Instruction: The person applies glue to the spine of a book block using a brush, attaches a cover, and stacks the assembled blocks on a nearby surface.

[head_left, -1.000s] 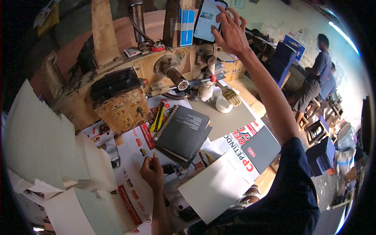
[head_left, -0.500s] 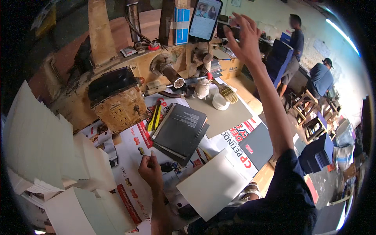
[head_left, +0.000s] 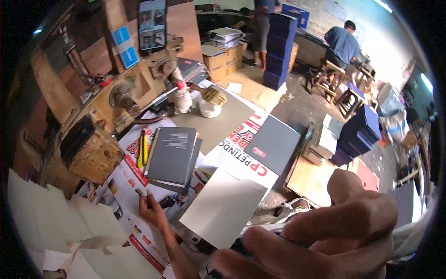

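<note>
My left hand (head_left: pixel 151 210) rests on the printed poster paper (head_left: pixel 125 186) that covers the bench, fingers loosely curled, holding nothing. Just beyond it lies a stack of dark grey books (head_left: pixel 171 156), with a yellow utility knife (head_left: pixel 141 149) along their left side. A plain grey board sheet (head_left: pixel 224 207) lies to the right of that hand. My right hand (head_left: pixel 320 237) is huge and close to the lens at the lower right, fingers curled together. Something dark shows under them, and I cannot make out a grip.
A phone (head_left: pixel 152 24) with a lit screen stands on a wooden machine (head_left: pixel 134 86) at the back. A glue bottle (head_left: pixel 182 97) and white cup (head_left: pixel 209 109) stand near it. Cream sheets (head_left: pixel 42 218) pile at left. A person (head_left: pixel 343 44) sits at far right by dark blue stacks (head_left: pixel 281 44).
My right hand came down from the phone and now fills the lower right, close to the lens. The view swung right and down. My left hand stayed on the paper.
</note>
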The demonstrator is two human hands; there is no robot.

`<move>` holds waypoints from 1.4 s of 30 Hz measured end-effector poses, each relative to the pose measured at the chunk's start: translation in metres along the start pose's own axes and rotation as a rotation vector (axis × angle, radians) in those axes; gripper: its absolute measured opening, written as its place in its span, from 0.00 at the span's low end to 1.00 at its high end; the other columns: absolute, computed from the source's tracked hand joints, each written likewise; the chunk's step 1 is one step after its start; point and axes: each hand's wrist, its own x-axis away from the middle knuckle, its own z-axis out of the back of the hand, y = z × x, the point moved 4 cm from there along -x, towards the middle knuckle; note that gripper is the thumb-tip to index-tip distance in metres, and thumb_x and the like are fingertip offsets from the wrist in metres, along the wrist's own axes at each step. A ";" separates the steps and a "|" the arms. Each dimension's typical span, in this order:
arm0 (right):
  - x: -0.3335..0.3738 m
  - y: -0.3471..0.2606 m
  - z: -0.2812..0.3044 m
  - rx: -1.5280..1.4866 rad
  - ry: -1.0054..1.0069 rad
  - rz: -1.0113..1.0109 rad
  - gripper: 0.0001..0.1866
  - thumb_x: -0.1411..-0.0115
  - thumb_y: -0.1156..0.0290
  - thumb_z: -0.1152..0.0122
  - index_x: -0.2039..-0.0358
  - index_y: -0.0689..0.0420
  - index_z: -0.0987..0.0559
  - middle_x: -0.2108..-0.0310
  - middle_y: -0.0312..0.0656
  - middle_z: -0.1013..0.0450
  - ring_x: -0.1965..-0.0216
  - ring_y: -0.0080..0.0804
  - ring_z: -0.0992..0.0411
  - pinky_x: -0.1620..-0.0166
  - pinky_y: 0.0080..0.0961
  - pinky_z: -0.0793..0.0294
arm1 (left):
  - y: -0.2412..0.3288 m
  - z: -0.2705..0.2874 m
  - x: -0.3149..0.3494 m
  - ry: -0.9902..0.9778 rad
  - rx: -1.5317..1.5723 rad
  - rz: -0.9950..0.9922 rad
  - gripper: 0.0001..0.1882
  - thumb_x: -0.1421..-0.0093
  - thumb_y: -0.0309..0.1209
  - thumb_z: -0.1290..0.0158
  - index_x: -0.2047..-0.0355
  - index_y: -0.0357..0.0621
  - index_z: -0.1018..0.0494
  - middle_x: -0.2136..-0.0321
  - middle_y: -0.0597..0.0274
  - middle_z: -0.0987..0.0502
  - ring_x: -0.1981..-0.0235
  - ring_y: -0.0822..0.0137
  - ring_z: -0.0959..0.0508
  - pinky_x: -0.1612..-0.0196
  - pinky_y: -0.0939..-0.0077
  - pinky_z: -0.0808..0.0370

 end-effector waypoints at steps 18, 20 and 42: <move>0.290 0.049 -0.158 -0.964 -0.246 -1.374 0.33 0.28 0.52 0.53 0.31 0.61 0.41 0.36 0.45 0.36 0.37 0.31 0.40 0.36 0.28 0.41 | 0.065 0.131 0.212 -0.615 0.234 0.646 0.20 0.31 0.40 0.54 0.52 0.34 0.31 0.63 0.55 0.24 0.60 0.64 0.24 0.56 0.68 0.27; 0.285 0.034 -0.164 -1.060 -0.208 -1.411 0.34 0.29 0.52 0.52 0.31 0.60 0.42 0.35 0.44 0.37 0.36 0.29 0.41 0.36 0.27 0.42 | 0.102 0.124 0.222 -0.576 0.124 0.738 0.23 0.31 0.44 0.54 0.48 0.35 0.33 0.57 0.53 0.25 0.55 0.61 0.24 0.51 0.68 0.28; 0.339 -0.028 -0.130 -1.246 -0.188 -1.648 0.39 0.43 0.63 0.29 0.40 0.75 0.35 0.48 0.56 0.26 0.47 0.39 0.26 0.44 0.34 0.27 | 0.073 0.141 0.266 -0.816 0.188 0.836 0.28 0.38 0.44 0.40 0.47 0.33 0.31 0.57 0.51 0.22 0.57 0.63 0.23 0.54 0.68 0.27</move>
